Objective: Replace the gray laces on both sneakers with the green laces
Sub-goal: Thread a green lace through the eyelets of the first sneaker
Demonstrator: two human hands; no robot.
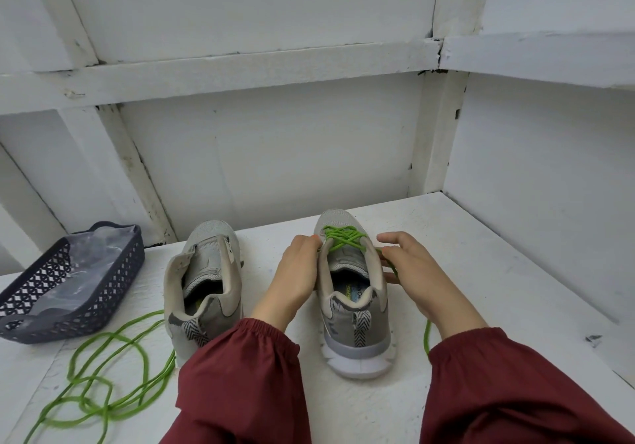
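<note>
A: Head view. Anything hidden or cut off?

B: Plenty. Fingertips of the left hand (299,268) tucked out of sight against the left eyelet edge of the laced sneaker (355,309). Curled there and gripping that edge, thumb on top. Impossible to tell whether a lace end sits inside the grip too.

A: And the right hand (415,268)?

B: On the sneaker's right side, pinching the green lace (343,237) between its fingers, forefinger held straighter above. Lace lost under the palm, showing again just beside the right sleeve (498,392). Both forearms cut off by the bottom edge.

A: The lacing itself?

B: Crossed several times over the front eyelets only. Insole print partly hidden by the heel collar.

A: Surface and room?

B: White painted tabletop (498,254), rough in texture, set into a corner of white boarded walls (275,151) with framing strips. Paint chipped at the joints.

A: Around the work?

B: Unlaced sneaker (206,272) to the left, upright, heel toward the camera, apart from the laced one. Heel partly covered by the left sleeve (240,375). Loose green lace (103,375) lying in loops on the near-left tabletop, running off the bottom edge. Dark basket (41,306) at far left, clipped by the frame, clear plastic (92,254) inside, contents not discernible.
</note>
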